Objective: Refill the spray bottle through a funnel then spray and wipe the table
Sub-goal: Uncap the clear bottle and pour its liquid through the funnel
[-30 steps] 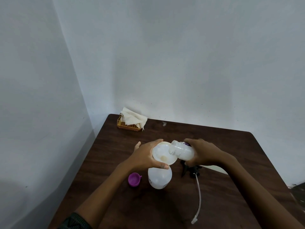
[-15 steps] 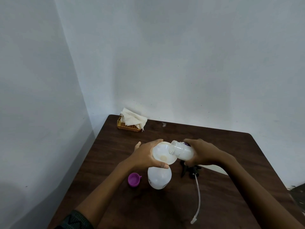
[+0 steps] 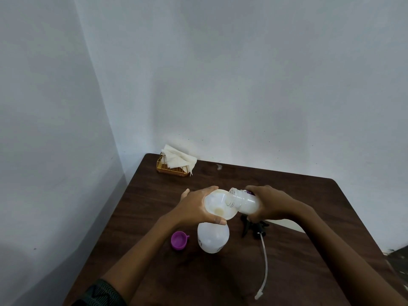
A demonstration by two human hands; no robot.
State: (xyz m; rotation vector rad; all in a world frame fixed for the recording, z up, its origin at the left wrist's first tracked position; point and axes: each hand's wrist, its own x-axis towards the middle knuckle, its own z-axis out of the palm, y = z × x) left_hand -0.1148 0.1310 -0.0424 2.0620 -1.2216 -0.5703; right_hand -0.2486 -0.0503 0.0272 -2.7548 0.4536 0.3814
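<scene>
A translucent white spray bottle [image 3: 213,238] stands uncapped on the dark wooden table [image 3: 287,195] with a white funnel [image 3: 217,206] in its neck. My left hand [image 3: 194,206] grips the funnel's rim from the left. My right hand [image 3: 270,203] holds a clear refill bottle [image 3: 244,200] tipped on its side, its open mouth over the funnel's right edge. A little yellowish liquid sits at the funnel's bottom. The black spray head [image 3: 254,227] lies on the table under my right hand, its white dip tube [image 3: 264,266] trailing toward me.
A purple cap [image 3: 178,240] lies left of the spray bottle. A gold wire holder [image 3: 171,170] with white napkins [image 3: 178,159] stands at the table's far left corner by the walls. A pale object [image 3: 289,225] shows under my right forearm.
The head camera has shifted very slightly. Both hands, the funnel and the tipped refill bottle stay in the same pose.
</scene>
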